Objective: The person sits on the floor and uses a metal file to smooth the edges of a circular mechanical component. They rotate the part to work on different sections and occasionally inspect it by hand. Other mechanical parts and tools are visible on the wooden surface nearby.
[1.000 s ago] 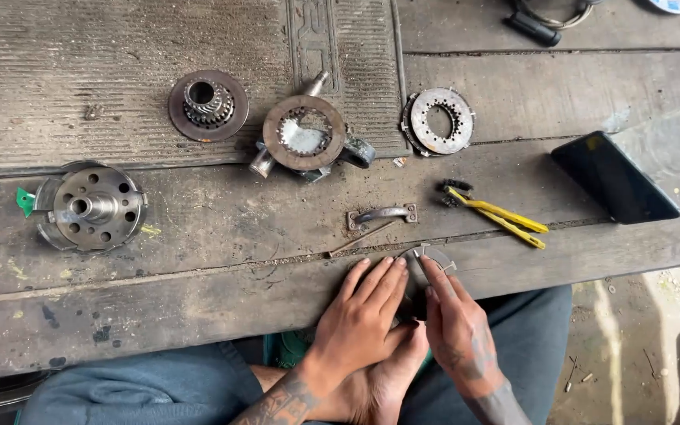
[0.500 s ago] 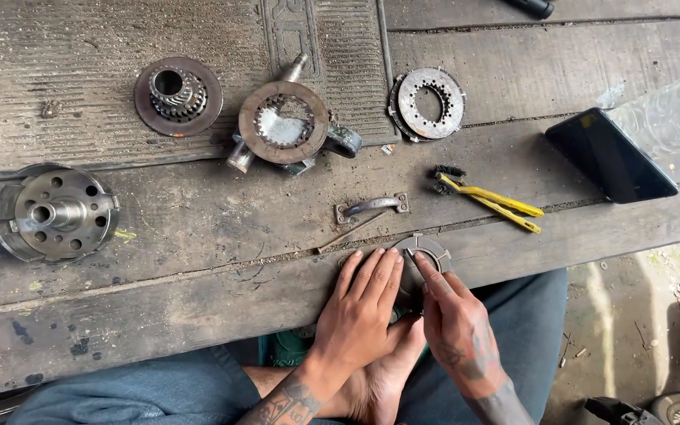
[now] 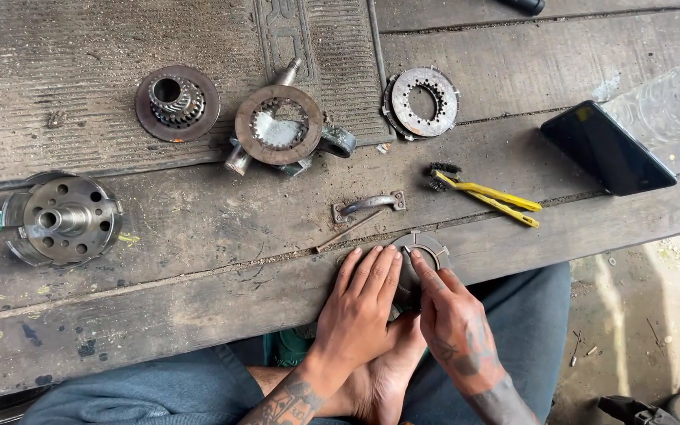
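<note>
Nearest me, my left hand (image 3: 360,303) lay flat, fingers spread, pressing on a notched metal ring (image 3: 423,253) at the near edge of the wooden surface (image 3: 198,236). My right hand (image 3: 452,323) had its grip together, fingertips pinched on the ring's rim. Just beyond lay a small metal handle (image 3: 368,205) and a yellow wire brush (image 3: 483,197). Farther off sat a toothed disc (image 3: 279,124).
</note>
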